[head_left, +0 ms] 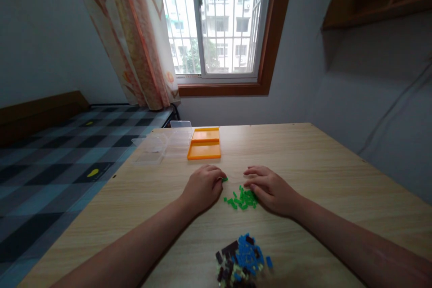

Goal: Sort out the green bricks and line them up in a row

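Note:
My left hand rests on the wooden table with its fingers curled, pinching a small green brick at the fingertips. My right hand lies palm down beside it, fingers bent together and touching a small heap of green bricks that lies between the two hands. Nearer to me sits a pile of blue, dark brown and pale bricks, touched by neither hand.
An orange tray and a clear plastic box with its lid open stand at the table's far left. A bed with a checked cover lies left of the table. A wall runs along the right.

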`<move>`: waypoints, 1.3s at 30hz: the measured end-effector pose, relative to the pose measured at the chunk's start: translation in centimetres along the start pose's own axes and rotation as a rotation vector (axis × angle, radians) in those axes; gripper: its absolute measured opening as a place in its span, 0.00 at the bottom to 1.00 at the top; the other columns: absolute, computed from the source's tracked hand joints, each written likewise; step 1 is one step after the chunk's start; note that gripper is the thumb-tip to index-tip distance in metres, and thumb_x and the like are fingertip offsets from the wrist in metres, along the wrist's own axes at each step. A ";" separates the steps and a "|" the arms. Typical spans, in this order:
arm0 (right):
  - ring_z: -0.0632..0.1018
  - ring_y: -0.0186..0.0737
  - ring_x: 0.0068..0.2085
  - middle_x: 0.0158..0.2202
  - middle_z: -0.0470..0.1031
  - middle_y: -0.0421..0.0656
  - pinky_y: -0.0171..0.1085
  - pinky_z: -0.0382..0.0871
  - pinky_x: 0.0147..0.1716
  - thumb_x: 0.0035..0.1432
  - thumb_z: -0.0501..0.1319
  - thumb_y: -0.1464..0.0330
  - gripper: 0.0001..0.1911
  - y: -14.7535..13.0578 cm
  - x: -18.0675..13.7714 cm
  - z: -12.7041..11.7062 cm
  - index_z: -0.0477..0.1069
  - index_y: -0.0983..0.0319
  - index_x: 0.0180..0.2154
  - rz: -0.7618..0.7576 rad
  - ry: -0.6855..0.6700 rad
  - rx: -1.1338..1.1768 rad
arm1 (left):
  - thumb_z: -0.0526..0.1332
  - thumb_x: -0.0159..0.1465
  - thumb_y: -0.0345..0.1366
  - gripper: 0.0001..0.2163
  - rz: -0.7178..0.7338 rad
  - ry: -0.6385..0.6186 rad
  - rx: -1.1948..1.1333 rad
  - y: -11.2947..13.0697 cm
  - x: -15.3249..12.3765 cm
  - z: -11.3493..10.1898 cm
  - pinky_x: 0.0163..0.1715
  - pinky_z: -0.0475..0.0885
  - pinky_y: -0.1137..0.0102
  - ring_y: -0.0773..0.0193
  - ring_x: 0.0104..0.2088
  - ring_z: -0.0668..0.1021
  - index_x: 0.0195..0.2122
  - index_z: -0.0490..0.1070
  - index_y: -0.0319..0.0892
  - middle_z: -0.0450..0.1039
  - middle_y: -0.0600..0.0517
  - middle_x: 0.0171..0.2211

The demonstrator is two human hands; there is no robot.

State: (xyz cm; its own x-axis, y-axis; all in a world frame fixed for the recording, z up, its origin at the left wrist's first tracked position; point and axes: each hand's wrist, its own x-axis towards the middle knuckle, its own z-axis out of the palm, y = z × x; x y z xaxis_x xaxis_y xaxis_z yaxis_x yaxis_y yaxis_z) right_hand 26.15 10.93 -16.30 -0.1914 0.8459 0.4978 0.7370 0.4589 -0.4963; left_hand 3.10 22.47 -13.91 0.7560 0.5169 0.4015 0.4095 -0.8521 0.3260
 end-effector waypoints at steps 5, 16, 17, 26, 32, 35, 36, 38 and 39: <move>0.72 0.50 0.59 0.54 0.74 0.48 0.53 0.64 0.61 0.60 0.57 0.74 0.14 -0.2 -0.1 -0.3 0.81 0.57 0.41 -0.048 -0.053 0.013 | 0.59 0.58 0.23 0.12 0.122 -0.036 -0.031 -0.2 -0.1 0.3 0.45 0.71 0.62 0.58 0.39 0.77 0.36 0.80 0.42 0.80 0.51 0.37; 0.68 0.52 0.63 0.59 0.71 0.50 0.57 0.62 0.61 0.66 0.55 0.70 0.15 -0.2 0.1 -0.2 0.80 0.57 0.48 -0.014 -0.085 -0.088 | 0.59 0.60 0.24 0.13 0.115 -0.048 -0.036 -0.1 -0.2 0.6 0.45 0.71 0.62 0.58 0.39 0.76 0.40 0.81 0.41 0.79 0.49 0.37; 0.67 0.53 0.63 0.60 0.71 0.50 0.58 0.62 0.62 0.66 0.56 0.70 0.16 -0.3 0.2 -0.2 0.80 0.56 0.48 -0.023 -0.106 -0.092 | 0.59 0.60 0.24 0.13 0.117 -0.049 -0.041 0.0 -0.2 0.5 0.44 0.71 0.62 0.58 0.39 0.76 0.40 0.81 0.41 0.79 0.49 0.37; 0.62 0.52 0.67 0.63 0.67 0.48 0.57 0.57 0.64 0.61 0.54 0.74 0.19 -0.6 -0.1 -0.9 0.79 0.57 0.48 -0.102 -0.120 -0.014 | 0.57 0.60 0.24 0.14 0.173 -0.035 -0.108 0.2 -0.3 0.2 0.42 0.71 0.62 0.58 0.38 0.75 0.40 0.81 0.41 0.78 0.48 0.36; 0.60 0.54 0.68 0.64 0.67 0.44 0.58 0.56 0.64 0.63 0.56 0.70 0.16 -1.0 -0.1 -1.1 0.82 0.54 0.42 -0.100 -0.152 -0.016 | 0.58 0.56 0.24 0.16 0.271 -0.072 -0.130 1.1 -0.5 -0.3 0.46 0.70 0.61 0.57 0.41 0.73 0.39 0.82 0.47 0.75 0.48 0.39; 0.60 0.54 0.68 0.64 0.66 0.44 0.59 0.55 0.64 0.65 0.56 0.68 0.15 -1.1 0.0 -1.2 0.82 0.54 0.43 -0.098 -0.173 -0.016 | 0.59 0.56 0.25 0.16 0.256 -0.102 -0.092 1.2 -0.6 -0.4 0.51 0.70 0.58 0.54 0.46 0.73 0.40 0.82 0.49 0.74 0.48 0.45; 0.59 0.54 0.68 0.64 0.66 0.44 0.58 0.55 0.64 0.66 0.55 0.67 0.15 -1.1 0.0 -1.2 0.82 0.53 0.43 -0.098 -0.177 -0.013 | 0.60 0.56 0.25 0.17 0.255 -0.115 -0.084 1.1 -0.5 -0.4 0.52 0.69 0.57 0.54 0.47 0.73 0.40 0.82 0.50 0.74 0.48 0.46; 0.59 0.54 0.68 0.65 0.65 0.44 0.58 0.55 0.65 0.67 0.54 0.66 0.16 -1.0 0.0 -1.2 0.82 0.53 0.43 -0.098 -0.181 -0.009 | 0.60 0.56 0.25 0.18 0.265 -0.144 -0.073 1.0 -0.5 -0.4 0.55 0.68 0.56 0.53 0.49 0.72 0.42 0.82 0.52 0.73 0.48 0.49; 0.59 0.54 0.69 0.65 0.66 0.44 0.58 0.55 0.65 0.68 0.54 0.65 0.16 -1.0 0.0 -1.2 0.81 0.53 0.44 -0.096 -0.181 -0.011 | 0.60 0.56 0.25 0.19 0.270 -0.153 -0.072 1.0 -0.5 -0.4 0.55 0.68 0.55 0.53 0.50 0.72 0.43 0.82 0.53 0.73 0.48 0.50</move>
State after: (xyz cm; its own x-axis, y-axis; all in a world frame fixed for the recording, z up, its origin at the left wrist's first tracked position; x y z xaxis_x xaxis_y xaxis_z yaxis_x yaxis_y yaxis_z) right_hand 26.19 10.12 -14.95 -0.3737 0.8339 0.4061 0.7163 0.5376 -0.4448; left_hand 2.94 21.40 -13.47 0.9029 0.2496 0.3499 0.1504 -0.9461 0.2869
